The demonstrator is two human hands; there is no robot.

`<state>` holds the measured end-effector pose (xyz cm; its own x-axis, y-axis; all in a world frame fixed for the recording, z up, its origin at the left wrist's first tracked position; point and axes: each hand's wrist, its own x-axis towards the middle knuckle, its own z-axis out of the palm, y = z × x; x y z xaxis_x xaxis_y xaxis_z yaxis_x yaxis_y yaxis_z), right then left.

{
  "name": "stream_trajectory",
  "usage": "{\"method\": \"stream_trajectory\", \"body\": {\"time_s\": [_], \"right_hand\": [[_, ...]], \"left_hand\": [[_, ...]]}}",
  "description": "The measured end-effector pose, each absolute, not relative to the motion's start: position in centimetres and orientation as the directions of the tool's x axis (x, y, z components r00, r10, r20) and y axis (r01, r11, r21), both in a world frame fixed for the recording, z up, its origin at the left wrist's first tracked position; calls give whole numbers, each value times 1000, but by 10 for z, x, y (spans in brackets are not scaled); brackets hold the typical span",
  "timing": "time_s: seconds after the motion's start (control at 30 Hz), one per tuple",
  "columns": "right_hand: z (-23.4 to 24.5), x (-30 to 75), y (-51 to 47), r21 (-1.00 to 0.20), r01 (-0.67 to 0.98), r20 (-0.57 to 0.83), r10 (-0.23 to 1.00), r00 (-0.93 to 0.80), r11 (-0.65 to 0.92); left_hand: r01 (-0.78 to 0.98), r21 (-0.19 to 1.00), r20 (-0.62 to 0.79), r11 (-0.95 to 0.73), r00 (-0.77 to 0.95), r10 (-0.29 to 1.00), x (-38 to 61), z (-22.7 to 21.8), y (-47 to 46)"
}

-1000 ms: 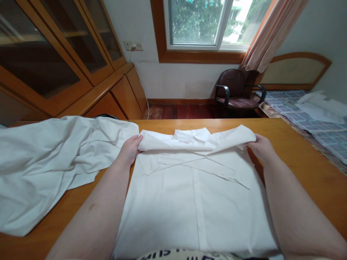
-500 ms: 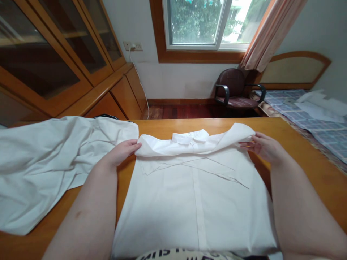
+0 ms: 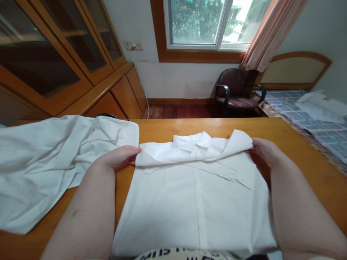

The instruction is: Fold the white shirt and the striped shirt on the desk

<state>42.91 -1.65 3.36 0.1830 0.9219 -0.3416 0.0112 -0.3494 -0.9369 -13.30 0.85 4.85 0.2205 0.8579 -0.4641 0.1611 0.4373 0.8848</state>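
A white collared shirt (image 3: 173,202) lies front side up on the wooden table, its collar (image 3: 192,141) at the far end and its button strip running toward me. The shoulder part is bent over in a fold across the chest. My left hand (image 3: 126,155) pinches the shirt's left shoulder corner between thumb and fingers. At the opposite corner, my right hand (image 3: 264,148) grips the raised right shoulder edge, with its fingertips partly behind the cloth. Some thin creased lines cross the chest below the fold.
A crumpled white cloth (image 3: 54,155) covers the left part of the table (image 3: 303,180), with a dark edge behind it. Beyond stand glass-door cabinets (image 3: 81,39), an armchair (image 3: 235,86) and a bed (image 3: 292,108) with white material on it.
Both hands have moved slightly toward me and lower, bringing the folded shoulder edge down. More of the collar and upper shirt shows behind the fold.
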Motion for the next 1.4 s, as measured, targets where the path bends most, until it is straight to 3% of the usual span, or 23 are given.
{"method": "stream_trajectory", "body": {"time_s": [0.1,0.17,0.3,0.57,0.67,0.83,0.97,1.13,1.27,1.4], "right_hand": [[28,430,-17,-888,45,-441,876,194,-457],[26,432,-16,-872,61,-460,856,237,-486],[27,435,-17,-870,101,-454,863,222,-483],[38,428,-29,-901,170,-393,917,67,-399],[37,428,-26,-901,231,-351,930,108,-366],[34,434,-15,-955,220,-131,948,288,-199],[30,441,-15,-921,193,-258,901,349,-338],[22,438,-19,-794,163,-557,808,191,-586],[21,427,-17,-841,139,-503,850,156,-523],[20,419,-9,-876,136,-436,880,190,-463]], "left_hand": [[308,730,-681,610,253,688,-133,42,10],[333,709,-688,622,132,714,-130,39,14],[391,762,-542,516,-50,839,-120,36,19],[568,777,-282,272,-73,957,-103,41,19],[541,809,-232,230,-66,971,-106,40,20],[378,881,-269,285,-98,958,-107,44,18],[305,841,-445,447,-80,892,-104,47,17],[325,782,-532,531,-93,841,-101,40,17],[276,886,-396,372,35,917,-101,32,21],[312,897,-321,313,-28,947,-99,28,31]]}}
